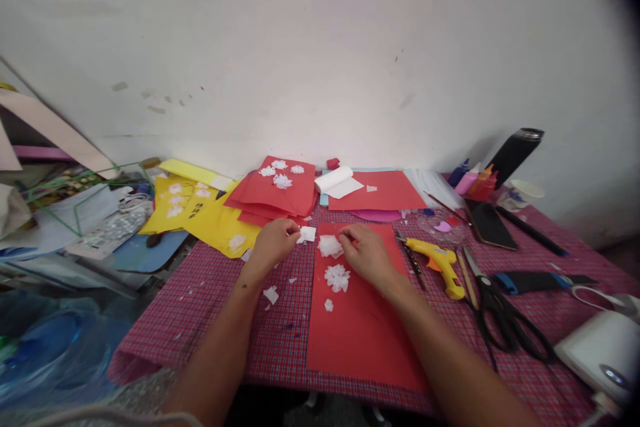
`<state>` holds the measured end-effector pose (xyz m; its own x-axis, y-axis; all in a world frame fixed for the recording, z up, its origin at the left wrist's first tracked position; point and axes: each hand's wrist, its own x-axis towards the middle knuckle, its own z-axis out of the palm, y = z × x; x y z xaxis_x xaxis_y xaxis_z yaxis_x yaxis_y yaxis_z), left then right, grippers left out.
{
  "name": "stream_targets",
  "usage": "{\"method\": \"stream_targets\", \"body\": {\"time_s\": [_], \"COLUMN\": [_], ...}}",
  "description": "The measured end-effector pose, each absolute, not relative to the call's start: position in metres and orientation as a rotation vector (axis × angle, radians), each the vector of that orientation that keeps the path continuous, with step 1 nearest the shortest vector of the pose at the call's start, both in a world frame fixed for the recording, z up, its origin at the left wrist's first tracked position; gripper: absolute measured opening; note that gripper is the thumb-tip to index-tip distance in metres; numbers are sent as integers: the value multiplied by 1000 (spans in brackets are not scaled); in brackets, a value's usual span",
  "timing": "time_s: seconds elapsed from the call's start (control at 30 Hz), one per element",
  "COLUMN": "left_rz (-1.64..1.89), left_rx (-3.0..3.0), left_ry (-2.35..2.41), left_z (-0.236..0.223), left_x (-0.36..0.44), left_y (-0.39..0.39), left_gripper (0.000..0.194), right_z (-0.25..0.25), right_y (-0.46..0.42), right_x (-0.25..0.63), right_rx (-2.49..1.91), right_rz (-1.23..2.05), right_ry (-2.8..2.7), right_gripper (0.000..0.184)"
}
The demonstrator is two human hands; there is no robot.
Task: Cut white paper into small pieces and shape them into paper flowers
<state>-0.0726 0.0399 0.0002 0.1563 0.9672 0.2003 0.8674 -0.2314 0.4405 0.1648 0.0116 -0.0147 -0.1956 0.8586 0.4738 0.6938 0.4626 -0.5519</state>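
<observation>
Slipping white squares (pixel 329 246): a bump could slide them off red sheet's (pixel 360 333) far-left corner.
Left hand (pixel 274 241): almost closed; can't tell its grip.
Right hand (pixel 367 253): loosely curled; grip unclear.

A checked cloth (pixel 200 293) carries a red sheet (pixel 360 347), white scraps (pixel 271 294) left of it, and, to the right, a yellow glue gun (pixel 440 259), black scissors (pixel 489 287), a phone (pixel 490 223) and a white device (pixel 603 350).
</observation>
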Motion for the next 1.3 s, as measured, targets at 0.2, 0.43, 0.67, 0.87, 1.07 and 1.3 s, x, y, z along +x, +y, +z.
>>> {"method": "stream_targets", "body": {"time_s": [0.2, 0.43, 0.67, 0.87, 1.07, 1.3], "left_rz": [762, 905, 1053, 1021, 990, 1072], "left_rx": [2133, 1849, 1354, 1286, 1350, 1143], "left_ry": [1799, 1611, 1080, 957, 981, 906], "left_z": [3, 5, 12, 4, 0, -1], "left_x": [-71, -74, -56, -40, -35, -31], "left_y": [38, 39, 27, 22, 22, 23], "left_gripper": [11, 16, 24, 23, 21, 27], "right_z": [-12, -14, -9, -2, -5, -9], "right_y": [10, 12, 6, -1, 0, 3], "right_x": [164, 165, 157, 152, 152, 152], "right_rx": [-1288, -1289, -1196, -955, -1090, -1120], "right_rz": [285, 308, 787, 1392, 1368, 1305], "right_ry": [-1963, -1951, -1678, -1342, -1404, -1387], "right_gripper": [18, 18, 14, 29, 23, 26]}}
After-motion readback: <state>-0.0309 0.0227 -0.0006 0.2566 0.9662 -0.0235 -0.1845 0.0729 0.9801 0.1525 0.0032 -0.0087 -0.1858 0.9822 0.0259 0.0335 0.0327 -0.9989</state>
